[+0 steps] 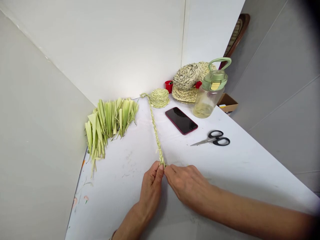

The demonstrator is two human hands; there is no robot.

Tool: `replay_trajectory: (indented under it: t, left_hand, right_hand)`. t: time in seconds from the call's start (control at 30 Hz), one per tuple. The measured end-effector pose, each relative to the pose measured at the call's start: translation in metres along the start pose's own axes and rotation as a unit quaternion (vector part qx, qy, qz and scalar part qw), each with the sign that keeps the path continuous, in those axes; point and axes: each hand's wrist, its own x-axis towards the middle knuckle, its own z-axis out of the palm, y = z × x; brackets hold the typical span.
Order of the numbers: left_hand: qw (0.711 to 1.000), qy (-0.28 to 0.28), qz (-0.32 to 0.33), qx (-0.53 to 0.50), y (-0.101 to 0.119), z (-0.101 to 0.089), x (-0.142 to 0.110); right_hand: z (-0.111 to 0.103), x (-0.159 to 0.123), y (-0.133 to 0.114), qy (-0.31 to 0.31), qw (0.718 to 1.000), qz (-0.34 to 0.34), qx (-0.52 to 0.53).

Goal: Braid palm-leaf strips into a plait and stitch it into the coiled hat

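Note:
A pale green braid of corn husk [155, 130] runs from a coiled roll of braid [159, 98] at the back of the table down to my hands. My left hand [152, 181] grips the near end of the braid, its thumb pressed on top. Close against it, my right hand [186, 181] is closed, with its fingertips pinching at the same end. The strands between the fingers are mostly hidden. On the left lies a pile of loose green husk strips [110, 120], apart from both hands.
Scissors [212, 138] and a dark phone [181, 120] lie right of the braid. Behind them stand a green-lidded bottle [208, 95], woven braided pieces [187, 81] and a red cup [169, 86]. A cardboard box [228, 102] sits beyond the white table's [120, 193] right edge. Walls border the left and back.

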Motion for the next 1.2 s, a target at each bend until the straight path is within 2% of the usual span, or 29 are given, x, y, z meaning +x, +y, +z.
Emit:
replay_trajectory:
  t: [0.13, 0.27, 0.33, 0.43, 0.5, 0.53, 0.6, 0.63, 0.67, 0.7, 0.8, 1.0, 1.1, 1.2]
  left_hand:
    - [1.000, -0.008, 0.001, -0.021, 0.004, -0.002, -0.001]
    - [0.996, -0.050, -0.012, -0.071, 0.005, -0.008, 0.002]
    - [0.994, -0.076, -0.020, -0.078, 0.003, -0.013, 0.004]
    - [0.993, -0.108, -0.019, -0.051, -0.001, -0.021, 0.007]
    - [0.991, -0.126, -0.017, -0.042, -0.002, -0.024, 0.009]
    - [0.990, -0.134, -0.015, -0.041, -0.002, -0.026, 0.010]
    - [0.988, -0.149, -0.005, -0.032, 0.001, -0.028, 0.011]
    - [0.988, -0.156, 0.003, -0.017, 0.002, -0.029, 0.011]
    - [0.987, -0.162, 0.014, 0.006, 0.004, -0.030, 0.011]
    - [0.985, -0.167, 0.024, 0.036, 0.005, -0.031, 0.011]
    - [0.975, -0.161, 0.043, 0.144, 0.006, -0.034, 0.010]
    - [0.939, -0.138, 0.067, 0.307, 0.009, -0.043, 0.005]
    - [0.928, -0.121, 0.062, 0.347, 0.015, -0.046, 0.001]
    - [0.937, -0.115, 0.035, 0.329, 0.018, -0.043, -0.005]
  right_hand:
    - [0.008, -0.005, -0.008, 0.052, 0.994, -0.042, -0.085]
    - [-0.010, -0.003, -0.005, 0.079, 0.991, -0.090, -0.052]
    - [-0.027, 0.002, 0.005, 0.094, 0.994, -0.057, 0.009]
    - [-0.046, 0.011, 0.025, 0.098, 0.982, 0.068, 0.148]
    - [-0.047, 0.016, 0.035, 0.056, 0.946, 0.120, 0.295]
    - [-0.045, 0.018, 0.037, 0.014, 0.916, 0.120, 0.382]
    - [-0.036, 0.021, 0.038, -0.078, 0.837, 0.102, 0.532]
    - [-0.031, 0.023, 0.037, -0.108, 0.804, 0.096, 0.577]
    - [-0.026, 0.024, 0.036, -0.116, 0.785, 0.096, 0.600]
    - [-0.021, 0.025, 0.034, -0.109, 0.781, 0.100, 0.607]
    - [-0.012, 0.029, 0.030, -0.069, 0.797, 0.109, 0.591]
    - [-0.003, 0.032, 0.029, -0.045, 0.810, 0.143, 0.567]
    - [-0.002, 0.032, 0.026, -0.031, 0.816, 0.148, 0.559]
    - [-0.003, 0.031, 0.022, -0.019, 0.815, 0.144, 0.561]
